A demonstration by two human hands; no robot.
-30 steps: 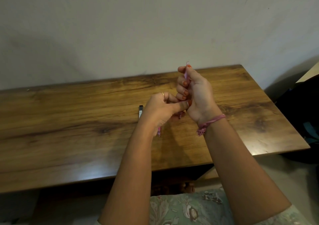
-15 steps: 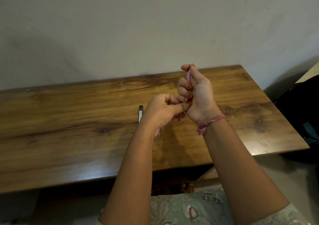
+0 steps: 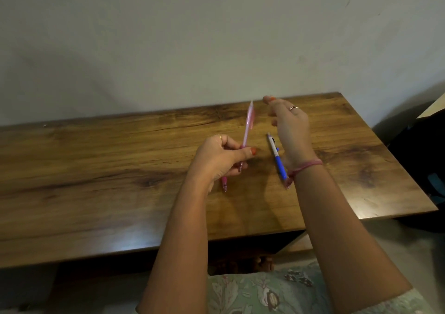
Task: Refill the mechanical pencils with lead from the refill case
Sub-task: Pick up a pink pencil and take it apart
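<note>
My left hand (image 3: 221, 157) grips a pink mechanical pencil (image 3: 248, 126) near its lower end. The pencil leans up and away from me, its tip pointing down at the wooden table (image 3: 96, 169). My right hand (image 3: 289, 123) hovers to the right of the pencil's top, apart from it, with relaxed, blurred fingers and nothing seen in it. A blue and white mechanical pencil (image 3: 277, 157) lies on the table under my right wrist. The small black refill case is not visible; my left hand covers the spot where it lay.
A plain wall stands right behind the table's far edge. A dark bag (image 3: 421, 157) sits on the floor beyond the table's right end. My lap in floral cloth (image 3: 265, 294) is below the near edge.
My right hand has let go of the pink pencil and swung out to the right. The left hand now holds that pencil alone, and the blue pencil on the table has come into view.
</note>
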